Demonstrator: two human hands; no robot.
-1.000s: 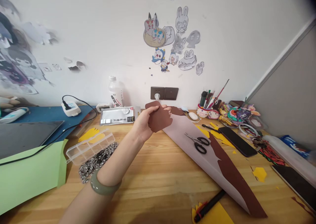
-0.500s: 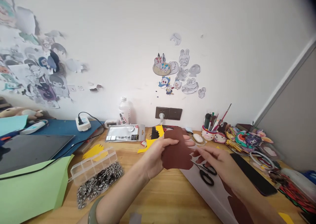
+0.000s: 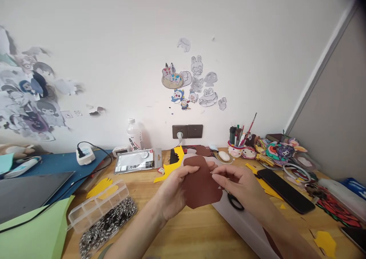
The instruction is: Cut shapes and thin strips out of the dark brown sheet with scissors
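Observation:
A brown cut-out sheet (image 3: 201, 188) with rounded corners is held up over the desk. My left hand (image 3: 177, 188) grips its left side, thumb on the front and fingers behind. At the right edge of the sheet, my right hand (image 3: 238, 181) pinches with thumb and index finger. Below that hand, a black handle loop of the scissors (image 3: 236, 202) shows; their blades are hidden. Under the scissors lies a large sheet with a pale back (image 3: 237, 223), brown on its other face.
An open clear box (image 3: 107, 221) of metal eyelets stands at left, near green paper (image 3: 37, 228). Yellow scraps (image 3: 173, 167) lie behind the hands. A black phone (image 3: 286, 190) and a pen cup (image 3: 236, 148) are at right. A bottle (image 3: 134, 135) stands by the wall.
The brown cut-out has come lower and tilted. My right hand has moved in from beside the scissors to its right edge. The view has turned slightly to the right.

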